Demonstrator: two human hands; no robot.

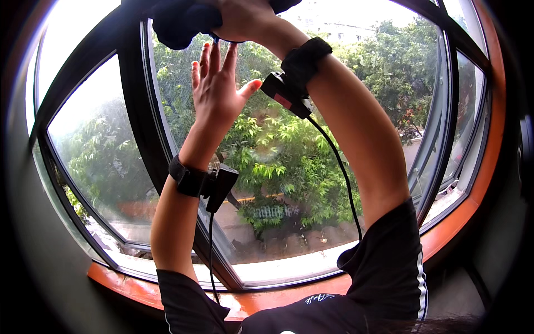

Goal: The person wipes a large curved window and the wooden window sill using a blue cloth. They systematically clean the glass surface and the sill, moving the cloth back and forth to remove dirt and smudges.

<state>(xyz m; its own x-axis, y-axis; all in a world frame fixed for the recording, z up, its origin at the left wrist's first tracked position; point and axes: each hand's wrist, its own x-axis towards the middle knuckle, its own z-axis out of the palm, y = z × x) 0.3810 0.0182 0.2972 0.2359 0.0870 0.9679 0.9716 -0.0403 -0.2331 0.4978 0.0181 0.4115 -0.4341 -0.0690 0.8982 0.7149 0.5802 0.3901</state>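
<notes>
My right hand (244, 18) is raised to the top of the view, with a bunched dark blue cloth (181, 23) in its grip. Folds of the cloth stick out on both sides of the hand, and its fingers are partly hidden. Just below, my left hand (217, 89) has its fingers spread and holds nothing. Its palm faces the window pane (288, 234) and seems to rest on it. Hazy smears show on parts of the glass.
A dark window frame post (139, 92) stands left of my arms. An orange-red sill (125, 288) runs below. Black wrist-strapped devices (223, 188) trail cables (348, 183) along both arms. The right-hand casement (429, 154) looks tilted outward. Trees (384, 79) stand outside.
</notes>
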